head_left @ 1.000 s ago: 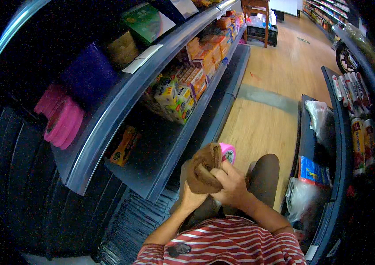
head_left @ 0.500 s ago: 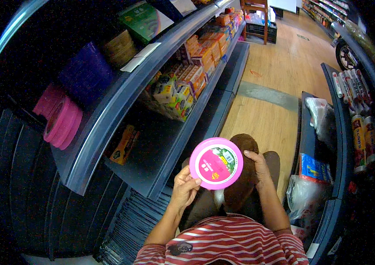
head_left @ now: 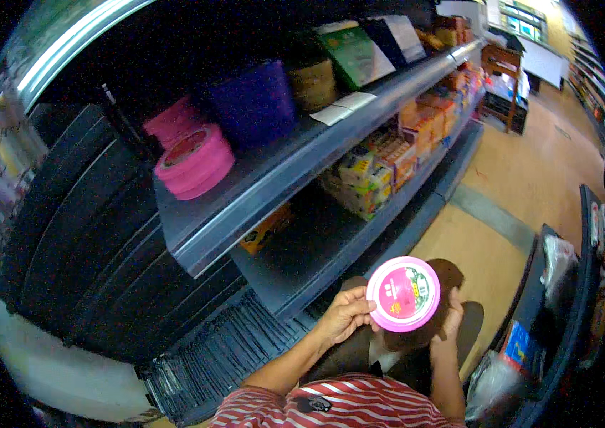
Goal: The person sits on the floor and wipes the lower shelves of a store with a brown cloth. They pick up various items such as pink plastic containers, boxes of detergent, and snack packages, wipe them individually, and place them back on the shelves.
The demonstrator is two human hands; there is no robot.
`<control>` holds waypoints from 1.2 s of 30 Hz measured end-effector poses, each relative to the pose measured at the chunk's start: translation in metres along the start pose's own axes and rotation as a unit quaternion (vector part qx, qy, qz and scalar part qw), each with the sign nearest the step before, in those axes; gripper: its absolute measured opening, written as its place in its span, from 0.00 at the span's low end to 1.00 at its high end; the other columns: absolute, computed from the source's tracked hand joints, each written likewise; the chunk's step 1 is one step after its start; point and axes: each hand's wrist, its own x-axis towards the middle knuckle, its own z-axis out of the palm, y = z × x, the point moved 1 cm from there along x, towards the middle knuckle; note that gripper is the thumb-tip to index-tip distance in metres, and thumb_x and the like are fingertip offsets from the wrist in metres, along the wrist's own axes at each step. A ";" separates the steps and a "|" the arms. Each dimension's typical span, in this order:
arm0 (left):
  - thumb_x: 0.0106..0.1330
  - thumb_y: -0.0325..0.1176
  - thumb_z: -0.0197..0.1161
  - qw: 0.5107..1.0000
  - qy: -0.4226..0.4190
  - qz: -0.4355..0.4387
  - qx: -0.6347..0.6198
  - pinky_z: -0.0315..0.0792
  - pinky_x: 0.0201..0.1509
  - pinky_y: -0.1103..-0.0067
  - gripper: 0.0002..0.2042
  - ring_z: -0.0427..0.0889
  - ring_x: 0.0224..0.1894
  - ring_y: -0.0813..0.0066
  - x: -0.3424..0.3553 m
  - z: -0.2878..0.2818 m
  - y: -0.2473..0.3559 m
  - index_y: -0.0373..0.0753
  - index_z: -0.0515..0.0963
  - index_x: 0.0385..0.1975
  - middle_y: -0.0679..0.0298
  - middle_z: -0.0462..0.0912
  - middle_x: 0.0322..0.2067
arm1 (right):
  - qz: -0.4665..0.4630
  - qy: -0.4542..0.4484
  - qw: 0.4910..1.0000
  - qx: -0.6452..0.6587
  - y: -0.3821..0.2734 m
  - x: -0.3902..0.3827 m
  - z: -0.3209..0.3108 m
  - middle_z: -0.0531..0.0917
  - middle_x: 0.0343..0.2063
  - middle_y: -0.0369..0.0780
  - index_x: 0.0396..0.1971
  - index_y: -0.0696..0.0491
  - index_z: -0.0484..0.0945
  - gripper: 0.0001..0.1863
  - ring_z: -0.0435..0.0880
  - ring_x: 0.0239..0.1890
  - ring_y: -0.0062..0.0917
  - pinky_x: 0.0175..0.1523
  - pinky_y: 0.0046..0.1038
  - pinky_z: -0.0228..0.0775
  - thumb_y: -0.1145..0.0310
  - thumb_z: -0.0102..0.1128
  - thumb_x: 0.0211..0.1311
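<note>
A flat round pink tub (head_left: 403, 294) with a printed label on its face is held up before my lap. My left hand (head_left: 349, 314) grips its left rim, thumb on the front. Behind the tub, my right hand (head_left: 452, 319) is closed on a fuzzy brown cloth (head_left: 450, 274), partly hidden by the tub. Similar pink round tubs (head_left: 195, 167) are stacked on the upper shelf at the left, beside a purple-blue box (head_left: 249, 103).
The dark shelf unit (head_left: 302, 171) runs away to the right, with orange boxes (head_left: 427, 118) and yellow-green packs (head_left: 359, 185) on its lower level. Another low shelf at the right holds plastic bags (head_left: 491, 385) and a blue pack (head_left: 523, 346). Wooden floor (head_left: 495, 242) lies between them.
The view has swung left, so the shelves and the tub appear farther right. Both hands keep their holds; the right hand now sits lower, partly behind the tub.
</note>
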 end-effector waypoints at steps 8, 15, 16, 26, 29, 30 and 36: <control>0.50 0.26 0.56 0.980 0.074 0.142 0.120 0.72 0.27 0.79 0.18 0.76 0.27 0.74 -0.058 0.053 0.096 0.29 0.65 0.42 0.58 0.75 0.30 | -0.046 -0.092 0.995 -0.014 -0.048 0.038 -0.049 0.73 0.34 0.42 0.39 0.58 0.67 0.21 0.73 0.33 0.31 0.38 0.30 0.67 0.56 0.44 0.54; 0.53 0.33 0.50 0.809 0.297 0.414 0.292 0.64 0.13 0.85 0.11 0.70 0.12 0.75 -0.114 0.052 0.233 0.29 0.70 0.25 0.60 0.73 0.16 | -0.055 -0.105 0.991 -0.059 -0.035 0.082 -0.117 0.72 0.39 0.42 0.41 0.57 0.66 0.19 0.72 0.38 0.32 0.44 0.32 0.64 0.59 0.45 0.55; 0.53 0.32 0.50 0.761 0.332 0.452 0.326 0.61 0.12 0.85 0.10 0.68 0.10 0.76 -0.122 0.037 0.256 0.30 0.70 0.23 0.61 0.72 0.15 | -0.044 -0.100 0.991 -0.073 -0.027 0.092 -0.127 0.73 0.37 0.41 0.39 0.57 0.67 0.17 0.72 0.36 0.31 0.42 0.31 0.65 0.62 0.47 0.53; 0.54 0.29 0.50 0.831 0.342 0.386 0.210 0.65 0.20 0.80 0.07 0.70 0.18 0.76 -0.109 -0.022 0.333 0.31 0.71 0.26 0.63 0.72 0.18 | -0.019 -0.043 0.986 -0.161 -0.015 0.090 -0.096 0.74 0.28 0.38 0.29 0.57 0.70 0.11 0.73 0.31 0.26 0.36 0.28 0.66 0.68 0.56 0.45; 0.54 0.28 0.49 0.829 0.357 0.360 0.236 0.64 0.18 0.80 0.07 0.70 0.18 0.76 -0.100 -0.012 0.332 0.31 0.72 0.24 0.62 0.73 0.18 | -0.019 -0.040 0.980 -0.193 -0.018 0.085 -0.088 0.74 0.27 0.37 0.29 0.56 0.71 0.11 0.73 0.30 0.26 0.36 0.28 0.66 0.68 0.56 0.45; 0.54 0.28 0.49 0.826 0.362 0.352 0.251 0.63 0.17 0.80 0.07 0.70 0.17 0.76 -0.099 -0.009 0.333 0.31 0.72 0.23 0.62 0.73 0.18 | -0.015 -0.039 0.979 -0.199 -0.017 0.084 -0.087 0.74 0.27 0.36 0.29 0.56 0.71 0.11 0.73 0.29 0.25 0.36 0.28 0.66 0.68 0.57 0.45; 0.54 0.30 0.50 0.789 0.399 0.338 0.322 0.59 0.14 0.81 0.09 0.67 0.12 0.75 -0.099 -0.019 0.342 0.31 0.72 0.19 0.61 0.72 0.14 | -0.003 -0.045 0.983 -0.179 -0.012 0.082 -0.083 0.74 0.27 0.35 0.31 0.54 0.70 0.13 0.72 0.30 0.24 0.35 0.27 0.65 0.67 0.58 0.44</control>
